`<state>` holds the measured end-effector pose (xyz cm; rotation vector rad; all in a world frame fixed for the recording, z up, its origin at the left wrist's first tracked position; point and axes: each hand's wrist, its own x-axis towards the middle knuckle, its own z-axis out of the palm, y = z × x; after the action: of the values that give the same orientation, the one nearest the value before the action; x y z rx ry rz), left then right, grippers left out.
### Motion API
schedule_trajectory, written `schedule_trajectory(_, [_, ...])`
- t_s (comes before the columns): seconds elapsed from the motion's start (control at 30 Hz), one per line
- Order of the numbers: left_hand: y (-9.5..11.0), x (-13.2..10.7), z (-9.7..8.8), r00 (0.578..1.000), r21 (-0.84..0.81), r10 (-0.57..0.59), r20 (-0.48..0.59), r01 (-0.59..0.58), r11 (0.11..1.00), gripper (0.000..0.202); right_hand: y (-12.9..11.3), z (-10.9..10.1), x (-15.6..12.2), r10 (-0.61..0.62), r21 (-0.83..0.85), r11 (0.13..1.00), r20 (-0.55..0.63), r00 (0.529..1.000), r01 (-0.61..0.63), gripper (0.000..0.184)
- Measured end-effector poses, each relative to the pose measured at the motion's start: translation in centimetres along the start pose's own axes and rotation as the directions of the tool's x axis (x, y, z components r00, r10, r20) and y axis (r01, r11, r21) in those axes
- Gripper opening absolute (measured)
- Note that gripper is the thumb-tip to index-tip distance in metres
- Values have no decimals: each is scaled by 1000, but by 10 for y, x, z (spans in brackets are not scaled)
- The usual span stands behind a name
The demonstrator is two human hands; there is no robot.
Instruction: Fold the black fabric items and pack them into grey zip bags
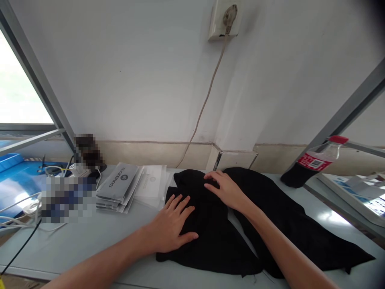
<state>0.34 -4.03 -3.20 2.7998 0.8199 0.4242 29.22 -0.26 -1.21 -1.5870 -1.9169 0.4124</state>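
Observation:
Spread on the table are black fabric pieces (210,233), thin and soft, of a kind I cannot make out. My left hand (174,222) lies flat on the left piece with fingers and thumb spread. Close to that piece's far edge, my right hand (224,188) touches the cloth with its fingers slightly bent and the thumb apart. Nothing shows between its fingers. Another black fabric piece (288,224) stretches to the right, partly under my right forearm. Loose threads hang from the near edges.
Left of the cloth, a stack of grey ROCKBROS packets (120,182) sits beside paler clear bags (152,180). A cola bottle (315,160) stands at the right. White cables (24,216) clutter the left end. A cord (207,96) runs down the wall from a socket (224,20).

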Motion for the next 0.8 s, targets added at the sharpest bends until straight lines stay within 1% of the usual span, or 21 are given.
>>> schedule_trajectory(0.07, [0, 0, 2, 998, 5, -57, -8, 57, 998, 70, 1, -1, -6, -30, -131, 990, 131, 991, 47, 35])
schedule_trajectory(0.1, [-1, 0, 3, 996, 6, -91, -6, 91, 996, 72, 2, -1, -8, -19, -197, 979, 177, 984, 55, 39])
schedule_trajectory(0.13, [-1, 0, 4, 993, 7, -121, -3, 121, 993, 74, 3, 0, -9, 1, -256, 965, 199, 980, 51, 42])
schedule_trajectory(0.17, [-1, 0, 5, 990, 7, -141, 0, 141, 990, 76, 4, 2, -10, 24, -296, 955, 188, 982, 34, 45])
schedule_trajectory(0.27, [-3, 0, 8, 989, 9, -144, -20, 144, 990, 78, 4, 7, -10, 107, -444, 893, 53, 993, -72, 51])
schedule_trajectory(0.37, [-5, 0, 11, 991, 22, -128, -48, 130, 991, 76, 1, 11, -10, 195, -567, 807, -6, 981, -164, 52])
schedule_trajectory(0.5, [-6, 1, 12, 988, 31, -150, -39, 152, 988, 77, 3, 9, -13, 252, -640, 742, -11, 968, -200, 51])
schedule_trajectory(0.57, [-5, 3, 11, 983, 27, -181, -45, 182, 983, 78, 6, 8, -14, 267, -656, 727, -1, 964, -202, 45])
schedule_trajectory(0.7, [-4, 6, 11, 974, -1, -217, -62, 217, 976, 76, 8, 8, -8, 277, -589, 789, 81, 958, -178, 31])
schedule_trajectory(0.8, [-6, 7, 11, 974, -26, -207, -94, 205, 978, 69, 5, 9, -3, 270, -535, 824, 81, 959, -187, 30])
